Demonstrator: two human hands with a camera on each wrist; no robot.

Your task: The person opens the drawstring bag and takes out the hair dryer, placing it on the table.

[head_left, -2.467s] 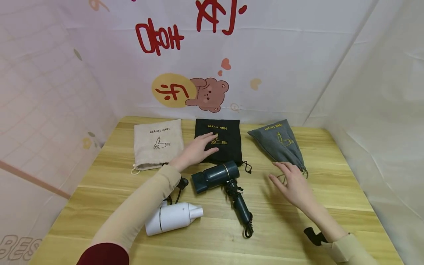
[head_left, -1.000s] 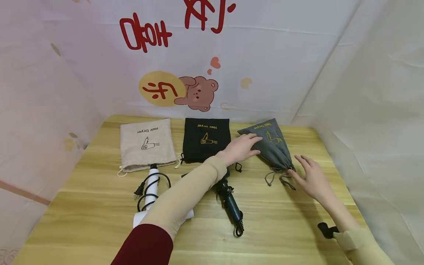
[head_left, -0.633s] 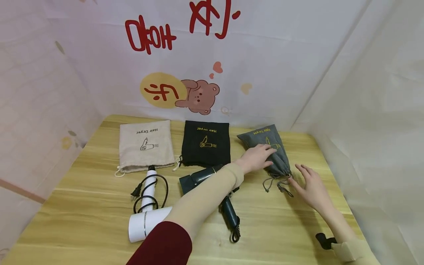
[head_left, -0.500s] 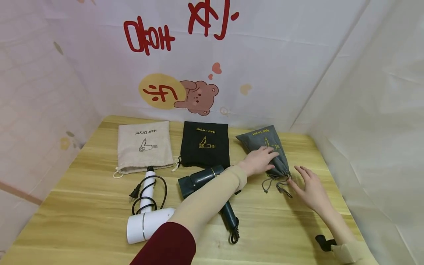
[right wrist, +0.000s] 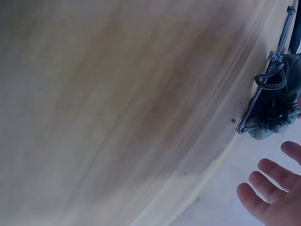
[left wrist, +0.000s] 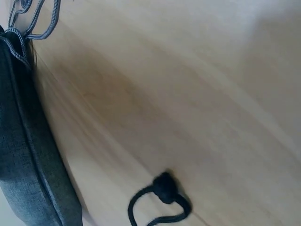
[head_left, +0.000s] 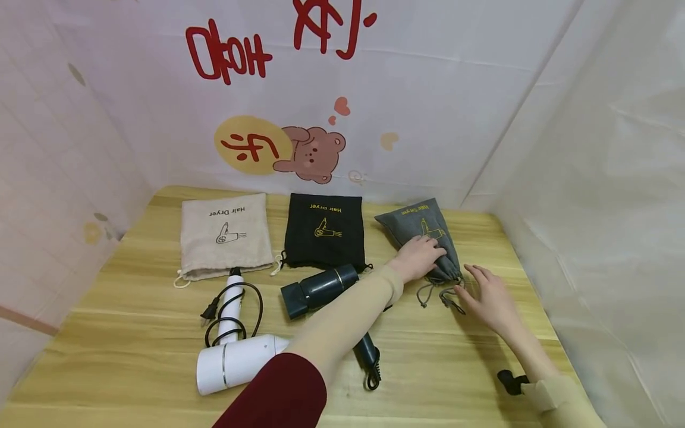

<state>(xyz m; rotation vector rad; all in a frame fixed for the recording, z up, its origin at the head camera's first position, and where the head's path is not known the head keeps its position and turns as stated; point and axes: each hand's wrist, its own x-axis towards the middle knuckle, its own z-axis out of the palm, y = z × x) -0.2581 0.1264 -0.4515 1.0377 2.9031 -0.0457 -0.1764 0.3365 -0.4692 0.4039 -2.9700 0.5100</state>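
A grey drawstring bag (head_left: 423,229) with yellow hair dryer print lies at the back right of the table, its gathered mouth towards me. My left hand (head_left: 420,259) reaches across and rests on its left side, fingers over the lower print. Just right of the mouth, my right hand (head_left: 489,302) has its fingers spread and holds nothing; the right wrist view shows several loose fingers (right wrist: 270,186) near the bag's puckered mouth (right wrist: 273,113). Grey cords (head_left: 448,297) trail from the mouth. In the left wrist view the bag's side (left wrist: 28,141) fills the left edge.
A black bag (head_left: 326,235) and a beige bag (head_left: 225,238) lie flat along the back. Before them are a dark folding hair dryer (head_left: 320,290), partly hidden under my left arm, and a white hair dryer (head_left: 235,361) with its black cord (head_left: 259,297). Fabric walls border the table.
My left hand has moved right from the black bag onto the grey bag. The right hand has shifted slightly right beside the grey bag's mouth. The head view has turned a little.
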